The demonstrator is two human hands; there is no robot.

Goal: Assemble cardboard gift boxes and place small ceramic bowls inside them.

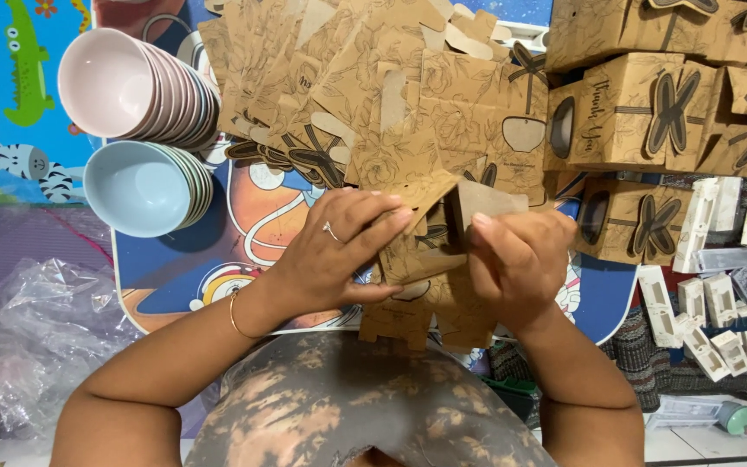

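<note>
Brown kraft cardboard box blank (pixel 430 246), printed with a floral line pattern, sits between my two hands above the small blue counter (pixel 603 307) with cartoon prints. My left hand (pixel 339 251), ring on one finger and a thin bangle at the wrist, is clamped on the blank's left side, fingers curled over the top flap, thumb underneath. My right hand (pixel 520 255) is closed on the right side, thumb pressing a plain brown flap that stands up. The blank is half folded and held just over my lap edge of the counter.

Behind it, a loose pile of flat box blanks (pixel 373 78) of the same print covers the counter's far middle. To the far right, finished gift boxes (pixel 641 108) with bow prints and oval windows are stacked in rows, touching each other. Far left, a stack of pink bowls (pixel 136 86) lies on its side, and a stack of pale blue bowls (pixel 149 186) just below it. Small white cartons (pixel 719 320) are scattered at right, beside the counter. Crumpled clear plastic (pixel 28 320) lies at left on the floor.
</note>
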